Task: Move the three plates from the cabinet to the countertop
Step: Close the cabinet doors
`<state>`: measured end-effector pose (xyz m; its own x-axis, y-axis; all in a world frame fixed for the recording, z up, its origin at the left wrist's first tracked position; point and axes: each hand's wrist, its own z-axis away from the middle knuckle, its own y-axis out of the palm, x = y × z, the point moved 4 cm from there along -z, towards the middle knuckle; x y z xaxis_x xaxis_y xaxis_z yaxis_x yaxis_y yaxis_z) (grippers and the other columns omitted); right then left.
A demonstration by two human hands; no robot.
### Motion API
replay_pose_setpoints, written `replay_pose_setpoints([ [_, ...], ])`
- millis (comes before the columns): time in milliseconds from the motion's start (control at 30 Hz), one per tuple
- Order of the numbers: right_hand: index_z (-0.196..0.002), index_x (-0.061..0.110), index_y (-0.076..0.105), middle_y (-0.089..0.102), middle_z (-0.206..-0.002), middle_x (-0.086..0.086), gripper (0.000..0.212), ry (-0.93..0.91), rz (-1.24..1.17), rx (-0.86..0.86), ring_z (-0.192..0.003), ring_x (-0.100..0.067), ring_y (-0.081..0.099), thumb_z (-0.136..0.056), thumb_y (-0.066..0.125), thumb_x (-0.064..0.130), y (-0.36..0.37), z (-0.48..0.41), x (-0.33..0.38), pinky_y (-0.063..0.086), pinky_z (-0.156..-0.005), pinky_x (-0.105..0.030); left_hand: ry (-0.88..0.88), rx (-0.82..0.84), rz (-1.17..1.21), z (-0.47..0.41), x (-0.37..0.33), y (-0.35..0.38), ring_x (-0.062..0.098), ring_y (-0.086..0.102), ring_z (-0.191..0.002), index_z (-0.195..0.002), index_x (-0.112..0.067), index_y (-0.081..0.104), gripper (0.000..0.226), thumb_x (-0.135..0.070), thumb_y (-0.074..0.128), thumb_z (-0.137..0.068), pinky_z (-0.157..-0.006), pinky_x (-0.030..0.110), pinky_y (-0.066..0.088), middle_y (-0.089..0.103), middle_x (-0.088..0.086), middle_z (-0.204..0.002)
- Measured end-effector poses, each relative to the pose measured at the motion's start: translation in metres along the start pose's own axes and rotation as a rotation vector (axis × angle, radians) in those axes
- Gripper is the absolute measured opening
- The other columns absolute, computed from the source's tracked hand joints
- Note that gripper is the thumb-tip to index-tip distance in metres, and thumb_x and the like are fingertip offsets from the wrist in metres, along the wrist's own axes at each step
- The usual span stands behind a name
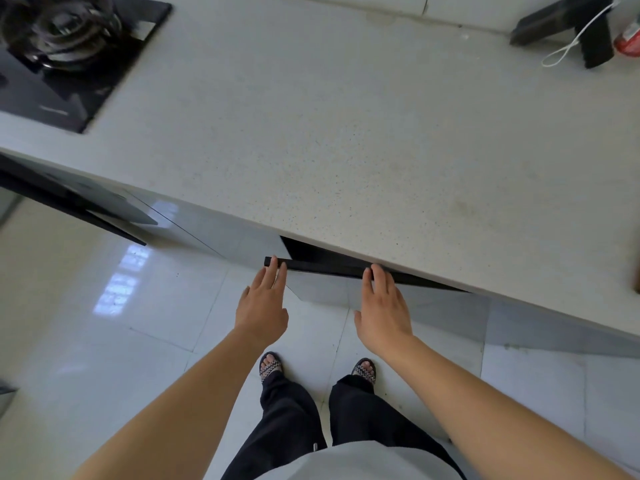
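Head cam, looking down at a pale speckled surface [346, 133] w/ cabinet fronts below. Both hands reach to the black top edge [325, 266] of a cabinet front [332, 292] that stands slightly out from under the surface lip, w/ a dark gap showing behind it. Left hand [262, 306]: fingers [272, 268] straight, near together, tips lying on the left end of the black edge; thumb out to the side; not clamped on anything. Right hand [382, 311]: fingers [377, 275] extended, slightly spread, tips on the same edge further right, just under the surface lip; palm down, holding nothing. Plates: none seen; the cabinet inside is hidden by the front & by the surface overhang, so cannot tell where they lie relative to the fingers. Around: black gas hob [65, 46] set in the surface far left, well apart from the hands; dark stand-like object [571, 26] w/ a white cord [571, 46] far right at the back, red-&-white item [628, 38] beside it, too blurred to ID. Below left, another dark-edged glossy front [104, 209] sticks out. Glossy white tile floor [138, 306]; person's feet in patterned sandals [271, 365], dark trousers, directly below the hands. The surface stretch above the hands is bare.
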<state>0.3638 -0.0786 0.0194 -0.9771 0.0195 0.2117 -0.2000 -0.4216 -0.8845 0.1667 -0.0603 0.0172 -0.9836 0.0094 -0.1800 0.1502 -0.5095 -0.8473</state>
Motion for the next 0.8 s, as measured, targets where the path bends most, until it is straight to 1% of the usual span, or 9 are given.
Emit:
replay_pose_setpoints([
  [167,-0.147,0.005,-0.002,-0.001,-0.154,-0.011,0.078,0.005,-0.017,0.001,-0.143,-0.029,0.005,-0.093,0.048,0.029,0.007,0.003,0.008,0.018,-0.117,-0.04,-0.01,0.037,-0.043,-0.007,-0.002,-0.001,0.022,-0.008,-0.146,-0.148,-0.02,-0.012,0.084,-0.021,0.05,-0.09,-0.117,0.042,0.015,-0.02,-0.001,-0.156],
  [333,-0.147,0.004,0.001,0.008,-0.153,-0.012,0.082,0.021,-0.051,-0.026,-0.141,-0.03,0.013,-0.089,0.054,0.024,0.011,0.002,0.013,0.023,-0.115,-0.04,0.018,0.042,-0.07,-0.017,-0.001,-0.006,0.023,-0.009,-0.146,-0.147,-0.02,-0.013,0.084,-0.021,0.049,-0.091,-0.116,0.042,0.016,-0.021,-0.001,-0.156],
  [400,-0.147,0.005,-0.001,0.01,-0.152,-0.011,0.084,0.034,-0.051,-0.03,-0.14,-0.029,0.015,-0.088,0.055,0.023,0.013,0.0,0.013,0.026,-0.113,-0.039,0.033,0.044,-0.083,-0.021,-0.001,-0.006,0.023,-0.01,-0.146,-0.147,-0.019,-0.014,0.084,-0.022,0.049,-0.091,-0.117,0.043,0.016,-0.023,0.0,-0.156],
  [500,-0.147,0.007,-0.007,0.011,-0.15,-0.009,0.087,0.059,-0.057,-0.027,-0.137,-0.026,0.018,-0.087,0.055,0.021,0.015,-0.006,0.013,0.028,-0.111,-0.035,0.064,0.036,-0.123,-0.024,0.004,-0.002,0.023,-0.016,-0.145,-0.145,-0.018,-0.02,0.088,-0.018,0.048,-0.089,-0.117,0.044,0.013,-0.03,0.001,-0.153],
  [600,-0.146,0.01,-0.014,0.005,-0.152,-0.007,0.091,0.103,-0.083,-0.022,-0.138,-0.026,0.014,-0.087,0.054,0.02,0.02,-0.009,0.013,0.027,-0.111,-0.035,0.092,0.009,-0.141,-0.023,0.011,0.006,0.023,-0.019,-0.144,-0.144,-0.016,-0.023,0.089,-0.012,0.046,-0.087,-0.118,0.043,0.011,-0.039,-0.001,-0.147],
  [700,-0.144,0.013,-0.02,-0.002,-0.154,-0.006,0.095,0.149,-0.118,-0.037,-0.141,-0.026,0.009,-0.086,0.055,0.02,0.025,-0.012,0.014,0.025,-0.114,-0.038,0.122,-0.007,-0.118,-0.026,0.015,0.009,0.023,-0.018,-0.144,-0.144,-0.016,-0.021,0.088,-0.009,0.044,-0.086,-0.119,0.041,0.013,-0.038,-0.002,-0.148],
  [800,-0.144,0.014,-0.021,-0.009,-0.155,-0.004,0.095,0.172,-0.146,-0.059,-0.143,-0.025,0.003,-0.087,0.054,0.02,0.029,-0.014,0.017,0.024,-0.114,-0.036,0.17,0.0,-0.11,-0.036,0.018,0.005,0.022,-0.017,-0.144,-0.144,-0.02,-0.022,0.089,-0.01,0.045,-0.087,-0.118,0.04,0.015,-0.036,-0.003,-0.149],
])
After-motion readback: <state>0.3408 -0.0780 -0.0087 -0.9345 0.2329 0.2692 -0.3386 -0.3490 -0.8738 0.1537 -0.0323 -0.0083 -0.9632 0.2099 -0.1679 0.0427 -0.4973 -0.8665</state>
